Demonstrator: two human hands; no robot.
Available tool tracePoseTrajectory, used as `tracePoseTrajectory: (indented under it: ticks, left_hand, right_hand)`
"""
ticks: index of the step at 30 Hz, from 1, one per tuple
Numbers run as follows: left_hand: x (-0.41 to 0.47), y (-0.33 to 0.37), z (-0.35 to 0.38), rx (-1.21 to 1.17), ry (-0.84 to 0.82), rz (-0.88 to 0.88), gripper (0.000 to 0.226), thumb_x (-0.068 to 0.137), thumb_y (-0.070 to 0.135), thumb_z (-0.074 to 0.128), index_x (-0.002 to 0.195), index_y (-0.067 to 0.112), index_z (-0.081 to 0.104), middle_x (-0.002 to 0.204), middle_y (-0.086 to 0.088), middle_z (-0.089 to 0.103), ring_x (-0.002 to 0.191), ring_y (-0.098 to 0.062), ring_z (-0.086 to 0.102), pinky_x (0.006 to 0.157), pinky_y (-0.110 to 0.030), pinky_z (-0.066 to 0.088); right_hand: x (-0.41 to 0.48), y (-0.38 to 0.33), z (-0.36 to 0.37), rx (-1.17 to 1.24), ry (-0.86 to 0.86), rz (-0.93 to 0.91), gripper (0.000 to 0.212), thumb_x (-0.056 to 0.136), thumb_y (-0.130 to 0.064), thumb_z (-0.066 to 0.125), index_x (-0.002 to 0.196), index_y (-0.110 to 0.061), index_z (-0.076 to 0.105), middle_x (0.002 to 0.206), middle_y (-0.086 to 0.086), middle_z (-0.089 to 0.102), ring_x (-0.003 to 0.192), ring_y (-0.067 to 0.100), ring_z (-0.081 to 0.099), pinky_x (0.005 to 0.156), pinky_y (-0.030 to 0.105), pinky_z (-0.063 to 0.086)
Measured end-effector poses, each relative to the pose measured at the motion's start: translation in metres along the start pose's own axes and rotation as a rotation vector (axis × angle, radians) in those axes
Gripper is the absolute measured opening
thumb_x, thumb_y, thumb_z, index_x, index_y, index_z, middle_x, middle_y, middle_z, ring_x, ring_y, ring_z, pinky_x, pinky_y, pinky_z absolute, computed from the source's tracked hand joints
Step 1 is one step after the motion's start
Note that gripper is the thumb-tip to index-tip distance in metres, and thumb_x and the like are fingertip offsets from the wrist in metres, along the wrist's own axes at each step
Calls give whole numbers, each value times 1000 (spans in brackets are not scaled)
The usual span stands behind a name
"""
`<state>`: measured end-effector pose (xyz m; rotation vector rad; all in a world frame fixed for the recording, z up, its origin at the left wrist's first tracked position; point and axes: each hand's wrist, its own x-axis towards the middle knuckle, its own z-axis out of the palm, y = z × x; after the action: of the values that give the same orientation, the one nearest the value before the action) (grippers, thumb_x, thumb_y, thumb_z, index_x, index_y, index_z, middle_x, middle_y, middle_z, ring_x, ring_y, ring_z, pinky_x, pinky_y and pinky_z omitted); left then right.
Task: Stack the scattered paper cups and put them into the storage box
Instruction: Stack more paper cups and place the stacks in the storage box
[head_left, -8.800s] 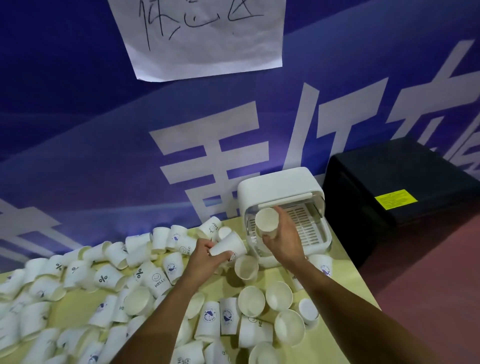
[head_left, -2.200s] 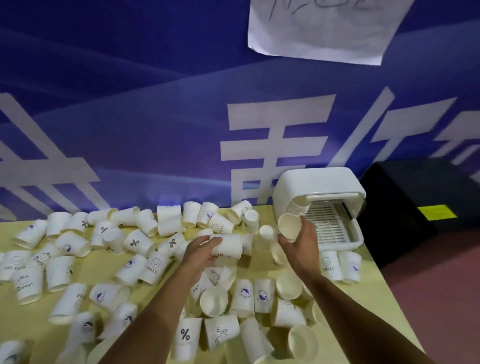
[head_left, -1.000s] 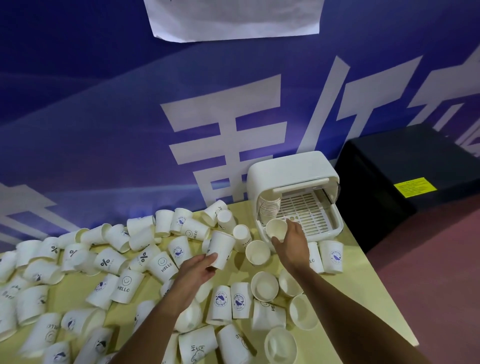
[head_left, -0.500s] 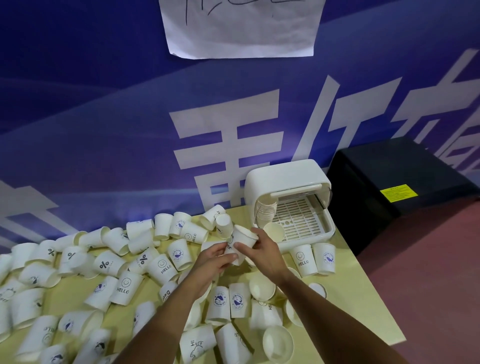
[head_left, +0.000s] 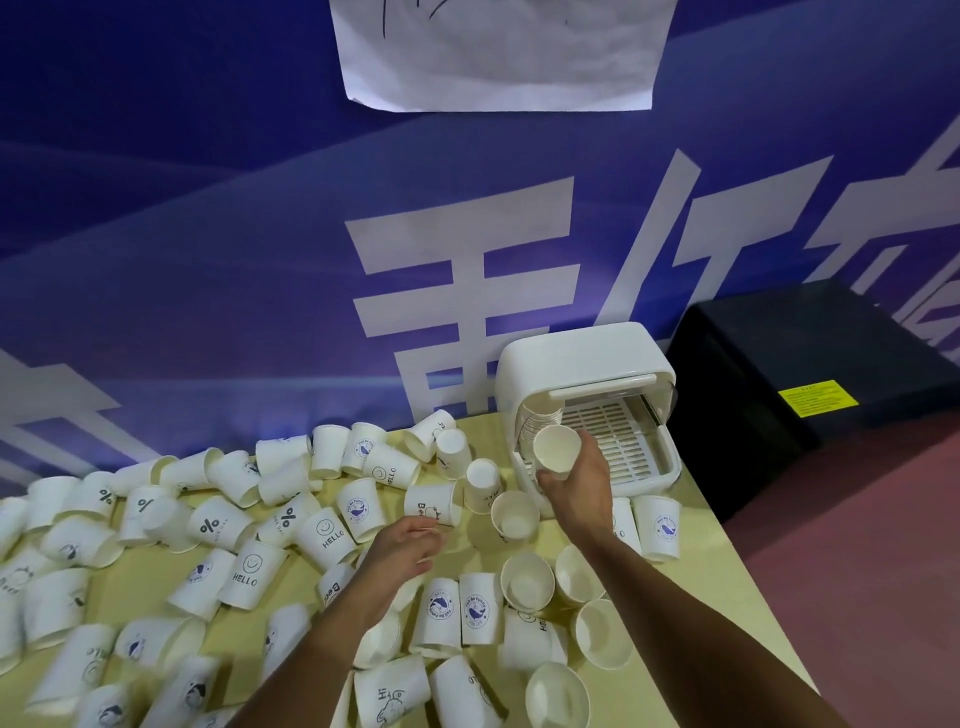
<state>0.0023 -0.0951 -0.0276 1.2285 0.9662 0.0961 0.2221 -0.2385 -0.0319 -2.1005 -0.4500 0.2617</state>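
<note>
Many white printed paper cups (head_left: 322, 530) lie scattered and tipped over the yellow table (head_left: 722, 587). The white storage box (head_left: 582, 358) stands open at the table's back right, with a stack of nested cups (head_left: 540, 423) lying along its left inner wall. My right hand (head_left: 576, 488) grips one paper cup (head_left: 557, 449) just in front of the box's opening, its mouth facing me. My left hand (head_left: 408, 543) hovers low over the table with loosely curled fingers, its fingertips at a tipped cup (head_left: 434, 505) without gripping it.
A black case (head_left: 810, 353) with a yellow label sits right of the table, beyond its edge. A blue banner with large white characters forms the back wall, with a paper sheet (head_left: 498, 52) taped on it. Upright cups (head_left: 657, 527) stand by the box's front.
Half a second ago both hands met on one cup at the table's middle. My right hand has carried a cup up to the box's opening. My left hand has dropped back toward another tipped cup.
</note>
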Motion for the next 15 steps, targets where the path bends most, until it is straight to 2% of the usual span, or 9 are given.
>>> tracePoseTrajectory:
  ticks: [3, 7, 12, 15]
  left_hand:
    - [0, -4, -6, 4, 20, -18, 29, 88, 13, 71, 116, 14, 65, 106, -9, 70, 102, -19, 67, 96, -34, 53]
    - [2, -9, -12, 2, 46, -26, 30, 87, 15, 72, 117, 14, 64, 111, -9, 69, 107, -22, 67, 92, -32, 53]
    - [6, -14, -12, 8, 60, -46, 30, 88, 13, 71, 117, 12, 64, 112, -12, 70, 108, -24, 66, 96, -35, 53]
    - [9, -11, -7, 12, 58, -50, 31, 88, 13, 72, 117, 12, 64, 111, -12, 70, 107, -24, 66, 96, -35, 53]
  right_hand:
    - [8, 8, 8, -67, 17, -13, 65, 74, -21, 81, 130, -18, 48, 120, 5, 60, 109, 26, 56, 91, 44, 53]
    - [15, 22, 15, -116, -6, -15, 65, 74, -22, 80, 130, -13, 49, 120, 7, 61, 110, 29, 57, 93, 47, 51]
    - [18, 34, 22, -147, -51, 66, 72, 74, -26, 81, 135, -12, 47, 127, 8, 58, 117, 29, 53, 98, 43, 47]
    - [19, 38, 24, -175, -67, 65, 69, 73, -28, 82, 132, -11, 49, 123, 9, 59, 113, 29, 54, 97, 43, 48]
